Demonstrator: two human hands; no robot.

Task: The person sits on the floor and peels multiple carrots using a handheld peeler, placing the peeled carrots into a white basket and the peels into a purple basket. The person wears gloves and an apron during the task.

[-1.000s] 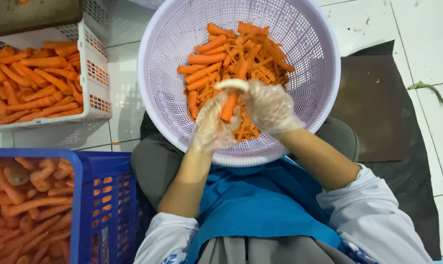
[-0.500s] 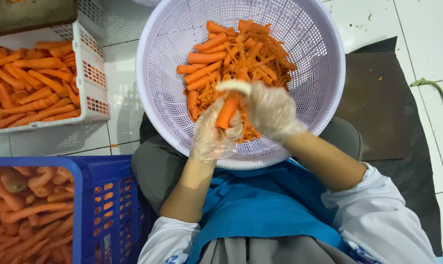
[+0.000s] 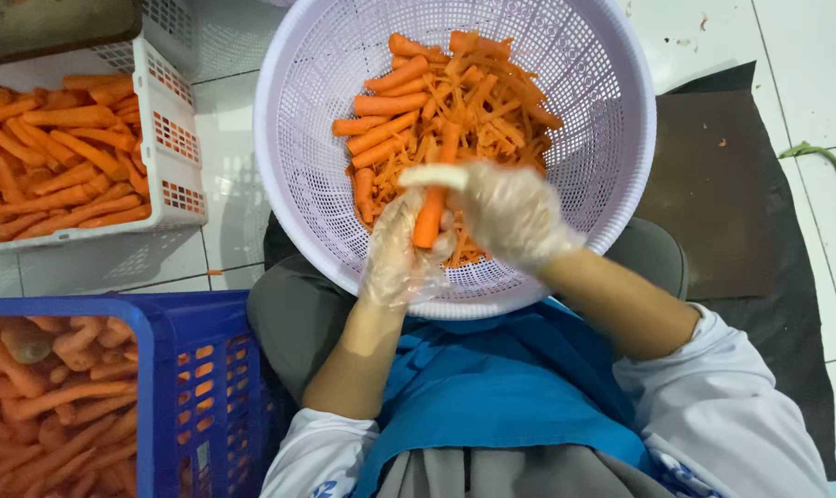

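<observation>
My left hand, in a thin clear glove, grips an orange carrot over the near rim of a round lilac basket. My gloved right hand holds a white peeler across the carrot's upper end. Inside the basket lie several peeled carrots and a heap of orange peelings. The basket rests on my lap, above a blue apron.
A white crate with peeled carrots stands at the left. A blue crate with rougher carrots stands at the lower left. A dark mat lies at the right on white tiles, with a green scrap beyond it.
The carrot has tilted more upright in my left hand, and the peeler has shifted slightly along its top. The basket and crates stay put.
</observation>
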